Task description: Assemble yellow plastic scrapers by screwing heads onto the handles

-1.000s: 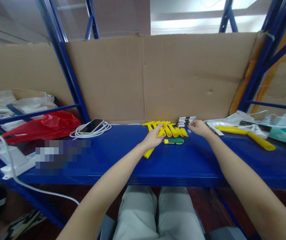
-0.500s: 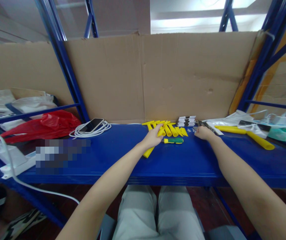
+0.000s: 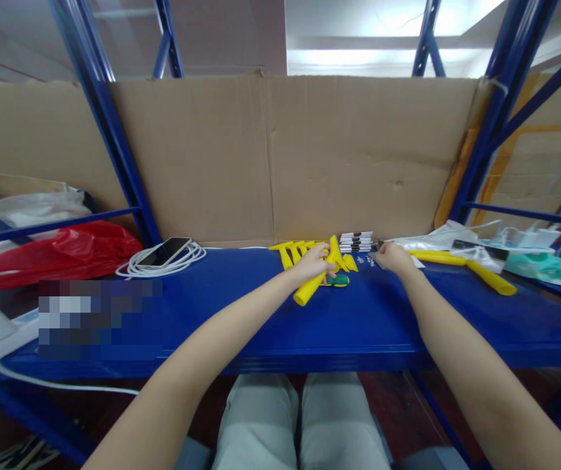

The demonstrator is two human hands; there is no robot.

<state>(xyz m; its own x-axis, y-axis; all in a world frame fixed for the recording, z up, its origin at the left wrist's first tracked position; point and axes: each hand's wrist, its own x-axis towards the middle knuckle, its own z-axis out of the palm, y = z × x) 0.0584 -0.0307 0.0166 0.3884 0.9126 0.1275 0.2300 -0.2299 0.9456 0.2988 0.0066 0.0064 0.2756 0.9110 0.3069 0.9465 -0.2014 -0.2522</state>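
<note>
A yellow tool with a round handle (image 3: 304, 292) is gripped in my left hand (image 3: 313, 263), its narrower end pointing up and back. Under that hand lies a green and yellow screwdriver (image 3: 339, 281). Several similar yellow pieces (image 3: 286, 256) rest in a row behind, and small yellow wedges (image 3: 349, 262) sit to the right. My right hand (image 3: 392, 256) has its fingers pinched on a flat dark piece at the right of some small metal parts (image 3: 370, 260). A stack of white and black packs (image 3: 356, 241) stands between the hands, at the back.
At the left are a phone (image 3: 166, 251) on a coiled white cable (image 3: 194, 254) and a red plastic bag (image 3: 89, 247). Long yellow handles (image 3: 490, 277) and a green bag (image 3: 539, 264) lie at the right. Cardboard (image 3: 202, 163) walls the back of the blue table (image 3: 241, 307).
My left hand has lifted the yellow tool out from among the others and tilted it. My right hand now shows a flat dark piece at its fingertips. The view has shifted slightly.
</note>
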